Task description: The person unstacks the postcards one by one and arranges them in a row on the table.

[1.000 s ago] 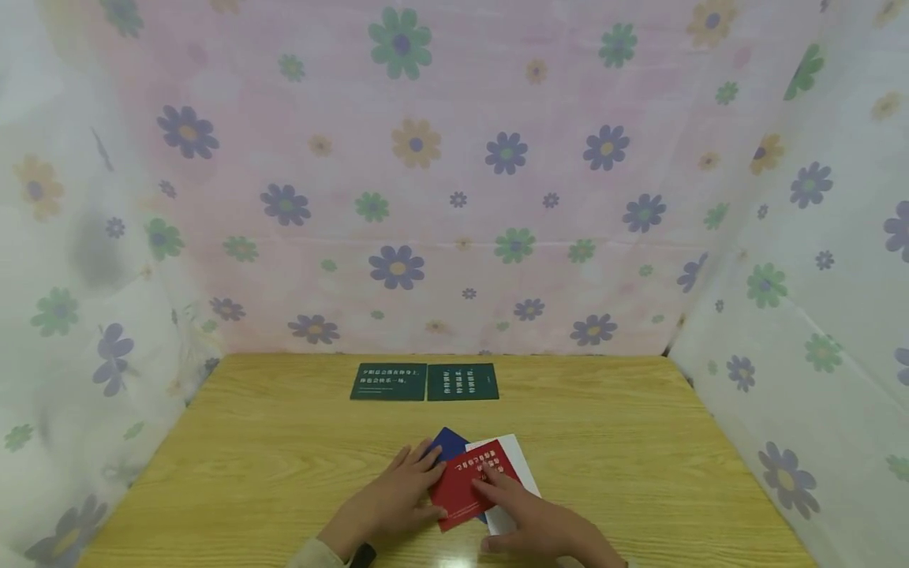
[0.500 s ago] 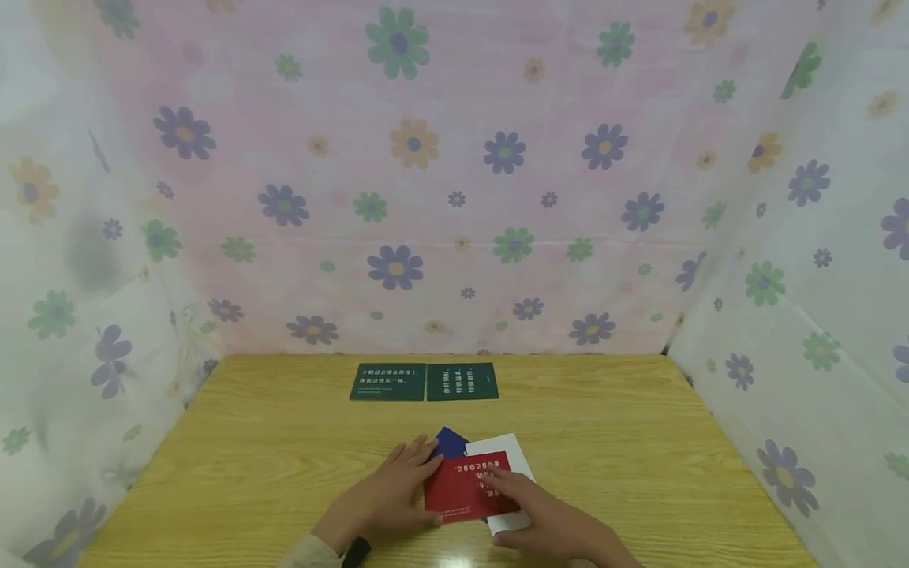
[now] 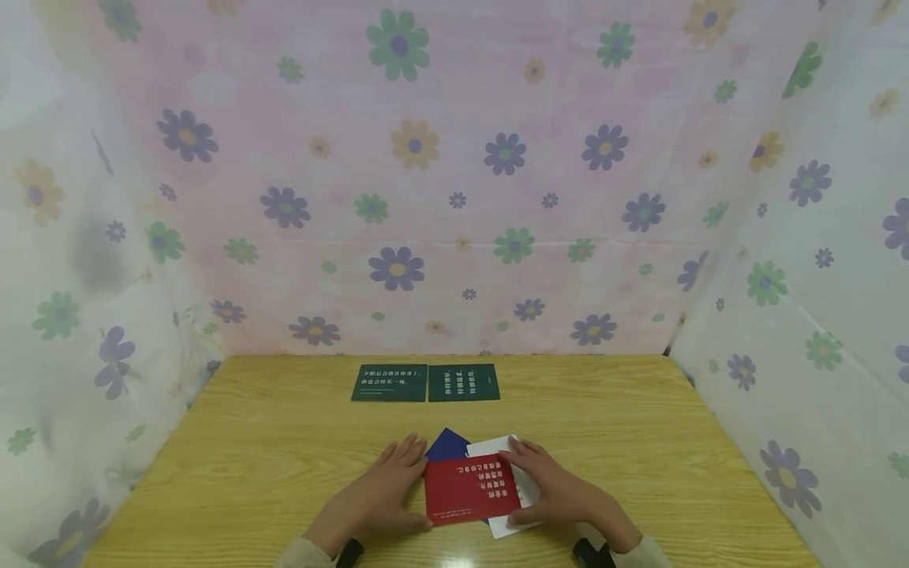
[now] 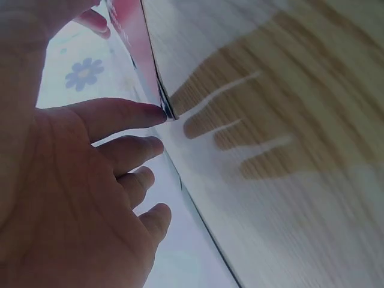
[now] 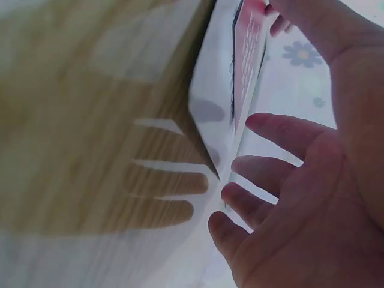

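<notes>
A red card with white lettering [image 3: 469,489] lies on top of a blue card [image 3: 446,445] and a white card [image 3: 491,447], which stick out at different angles beneath it. My left hand [image 3: 376,493] is at the red card's left edge, index fingertip by the far corner and thumb by the near one. Along the opposite edge is my right hand [image 3: 561,485], its fingers over the white card and thumb low near the front corner. Both wrist views show the fingers [image 4: 129,150] extended and relaxed, with the red card [image 5: 245,60] seen edge-on in the right wrist view.
Two dark green cards with white lettering, one on the left [image 3: 389,383] and one on the right [image 3: 464,383], lie side by side toward the back of the wooden table [image 3: 248,442]. Flower-patterned cloth [image 3: 454,197] walls in the back and both sides.
The red card has turned so its edges run nearly straight across. My right hand has slid off its face to the right edge; my left hand has shifted slightly left.
</notes>
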